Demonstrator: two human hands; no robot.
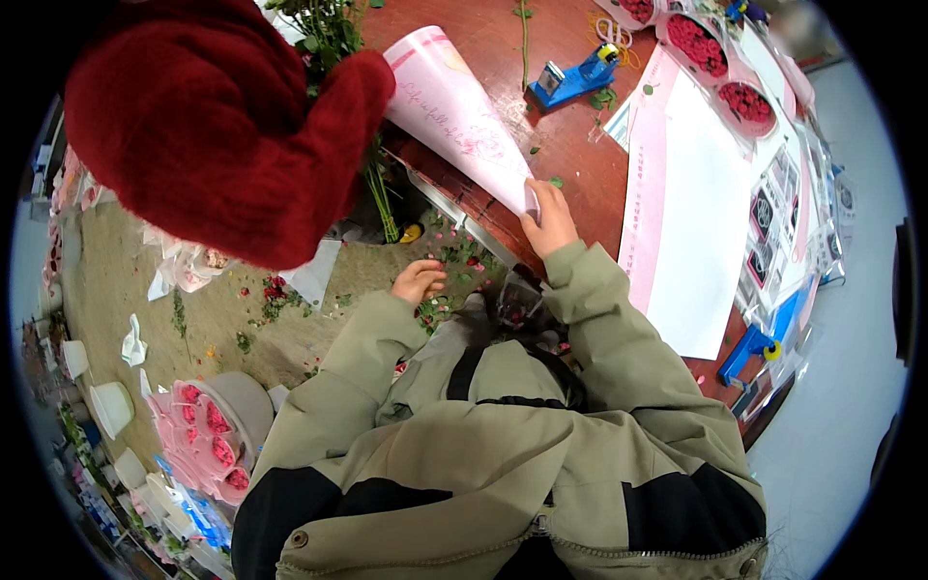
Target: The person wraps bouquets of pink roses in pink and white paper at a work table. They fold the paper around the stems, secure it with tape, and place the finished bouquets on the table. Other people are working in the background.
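Note:
My right hand (553, 220) grips the narrow end of a pink paper cone (464, 123) printed with script and a flower drawing. The cone lies at the edge of the red table (591, 163), its wide end pointing up and left. Away from the table, over the littered floor, my left hand (420, 282) hangs with its fingers half curled and apart, holding nothing. Beyond the cone, a blue tape dispenser (575, 78) sits on the tabletop near a cut green stem (525, 47).
A person in a red sweater (196, 123) leans in at left, beside bundled stems (382, 196). White sheets (699, 217), wrapped red bouquets (747, 101) and a second blue tape dispenser (745, 355) occupy the table's right. More wrapped bouquets (221, 446) fill a grey bucket (243, 406) at lower left.

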